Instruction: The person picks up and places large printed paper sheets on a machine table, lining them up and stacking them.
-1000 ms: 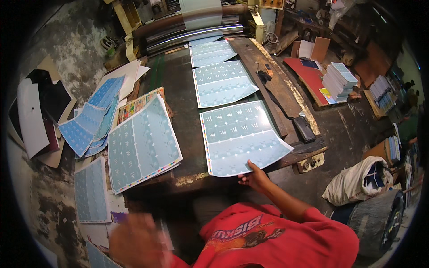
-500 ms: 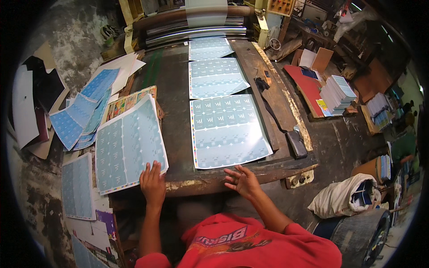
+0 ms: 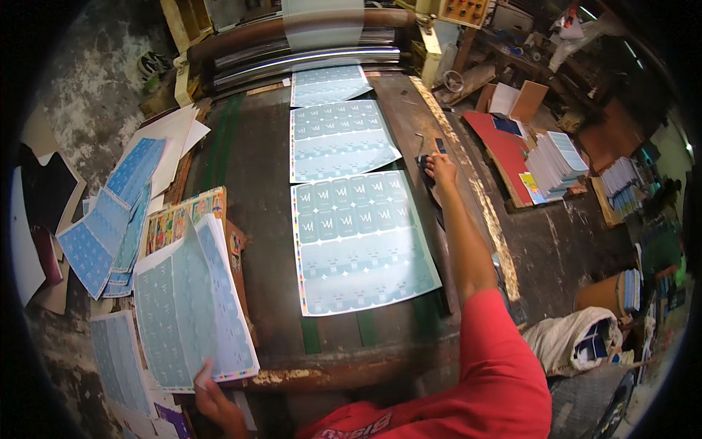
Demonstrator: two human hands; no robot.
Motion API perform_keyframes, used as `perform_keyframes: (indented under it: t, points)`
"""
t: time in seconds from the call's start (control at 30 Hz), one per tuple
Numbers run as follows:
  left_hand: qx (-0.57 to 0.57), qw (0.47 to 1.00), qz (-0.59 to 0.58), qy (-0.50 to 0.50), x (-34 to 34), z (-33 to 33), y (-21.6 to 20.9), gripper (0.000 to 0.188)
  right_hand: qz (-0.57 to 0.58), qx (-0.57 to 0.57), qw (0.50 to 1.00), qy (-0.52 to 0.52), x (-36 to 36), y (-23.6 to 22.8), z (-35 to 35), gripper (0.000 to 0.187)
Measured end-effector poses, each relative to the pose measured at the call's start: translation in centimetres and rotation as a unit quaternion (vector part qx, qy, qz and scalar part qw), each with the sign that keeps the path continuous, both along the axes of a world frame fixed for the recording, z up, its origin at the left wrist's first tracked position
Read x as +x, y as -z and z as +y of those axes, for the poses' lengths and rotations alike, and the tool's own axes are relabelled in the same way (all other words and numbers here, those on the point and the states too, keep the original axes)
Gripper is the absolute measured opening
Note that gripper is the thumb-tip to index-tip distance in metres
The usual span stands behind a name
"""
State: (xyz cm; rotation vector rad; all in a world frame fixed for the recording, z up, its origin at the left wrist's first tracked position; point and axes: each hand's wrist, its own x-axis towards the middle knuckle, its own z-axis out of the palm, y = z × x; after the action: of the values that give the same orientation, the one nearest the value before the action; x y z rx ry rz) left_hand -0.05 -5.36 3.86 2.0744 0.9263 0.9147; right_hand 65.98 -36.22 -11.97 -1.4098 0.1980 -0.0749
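Note:
At the lower left, my left hand pinches the bottom edge of the top printed sheet, slightly blurred. That sheet curls up along its right side, baring paler sheets beneath it. My right arm reaches far over the table. My right hand has its fingers curled at the lower end of a small orange-and-black tool, apparently a cutter knife, beside a black strap. Left of that arm, a large blue-green printed sheet lies flat, with a second printed sheet behind it.
A roller machine spans the far end of the dark table, with another sheet at its rollers. Blue printed sheets lie at left. Beyond the worn right edge stand a paper stack and a white sack.
My right hand has gone from the table's front edge to the tool at the far right. The view has shifted. My left hand stays at the pile, whose top sheet now curls more.

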Motion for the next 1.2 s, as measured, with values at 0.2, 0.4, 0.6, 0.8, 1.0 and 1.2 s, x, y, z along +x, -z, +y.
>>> perform_keyframes:
  t: [0.2, 0.4, 0.6, 0.8, 1.0, 1.2]
  points:
    - [0.118, 0.952, 0.147, 0.240, 3.0, -4.9, -0.5, 0.014, 0.027, -0.529, 0.845, -0.074, 5.2, 2.2, 4.7, 0.035]
    - [0.037, 0.936, 0.191, 0.294, 6.6, -7.5, 0.4, 0.023, 0.006, -0.619, 0.785, -0.038, 7.4, 2.0, 3.7, 0.038]
    - [-0.131, 0.882, 0.138, 0.430, 4.1, -6.0, 5.2, 0.011, -0.005, -0.297, 0.954, 0.028, 12.5, 1.3, -8.8, 0.025]
    - [-0.115, 0.863, 0.168, 0.463, 1.3, -6.3, 6.8, 0.018, -0.170, -0.151, 0.974, 0.015, -1.6, -12.3, -9.5, 0.022]
    - [-0.083, 0.825, 0.168, 0.533, 1.9, -5.2, 9.9, 0.017, -0.285, -0.275, 0.917, -0.058, -26.5, -28.8, -15.3, 0.023]
    - [-0.044, 0.809, 0.159, 0.565, 4.5, -4.0, 11.3, 0.015, -0.309, -0.399, 0.852, -0.140, -44.6, -32.5, -17.2, 0.023]
